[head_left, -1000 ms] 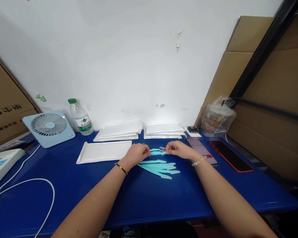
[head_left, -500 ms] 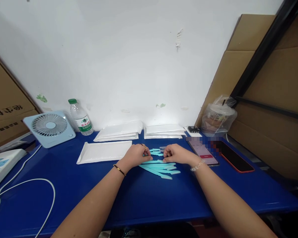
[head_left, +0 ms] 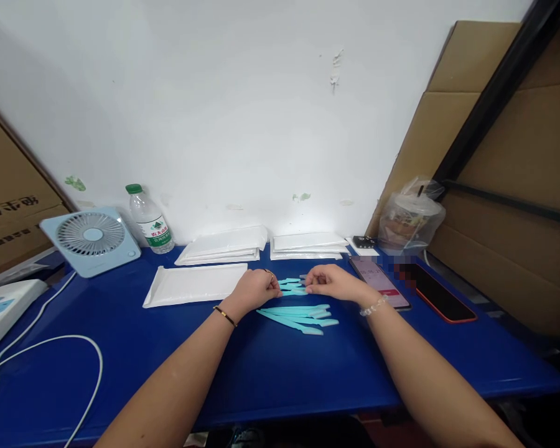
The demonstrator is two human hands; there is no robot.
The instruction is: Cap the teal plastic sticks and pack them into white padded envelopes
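Between my two hands lies a turquoise eyebrow razor [head_left: 292,292], held near its ends. My left hand [head_left: 256,289] is closed in a pinch at its left end. My right hand [head_left: 331,282] has thumb and fingers closed at the right end, partly hiding the tip. A few more turquoise razors [head_left: 290,281] show just behind, partly covered by my fingers. In front of my hands, several eyebrow razors [head_left: 294,316] lie fanned out on the blue tabletop [head_left: 270,379], pale blade ends to the right.
White flat packets [head_left: 191,285] lie left, with stacked packets [head_left: 224,242] and another stack [head_left: 308,244] along the wall. A blue fan [head_left: 92,239], water bottle [head_left: 152,224] and white cable [head_left: 100,361] are left. Two phones [head_left: 382,286] and a bagged cup [head_left: 410,218] stand right.
Both hands have moved slightly away from me, from the fanned razors toward the farther ones. A razor that lay at the top of the front fan is now farther back between my fingers.
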